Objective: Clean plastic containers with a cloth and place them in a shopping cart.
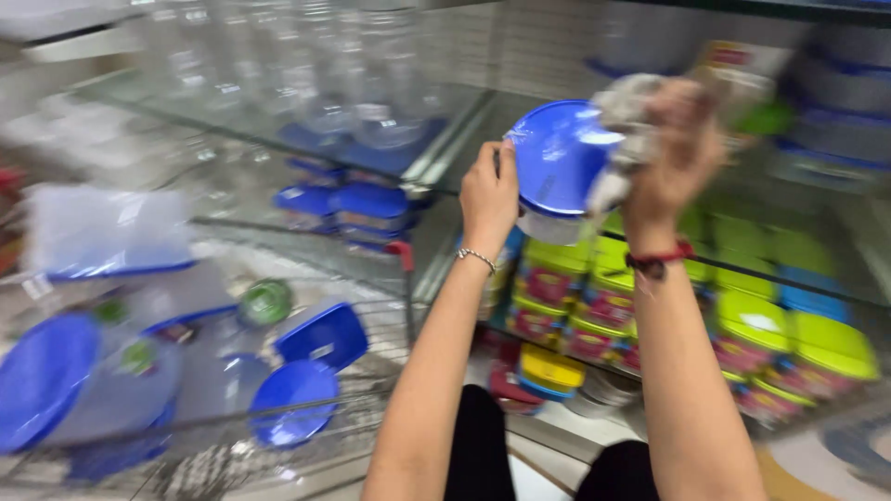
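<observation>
Left hand (489, 197): raised, fingers closed on the left edge of a round clear container with a blue lid (557, 158), held tilted in the air in front of the glass shelf (278, 139). Right hand (682, 153): raised, clenched around a grey-white cloth (620, 111) that presses against the lid's right side. Left wrist: 1 silver bracelet (476, 256). Right wrist: 1 red cord band (659, 260). Below the container: stacked tubs with lime-green lids (742, 315). Glass shelf behind: clear jars (371, 83), blurred. Lower left: wire shopping trolley (278, 436) holding several clear containers with blue lids (297, 399), round and square. Picture is motion-blurred; finer detail cannot be told.
</observation>
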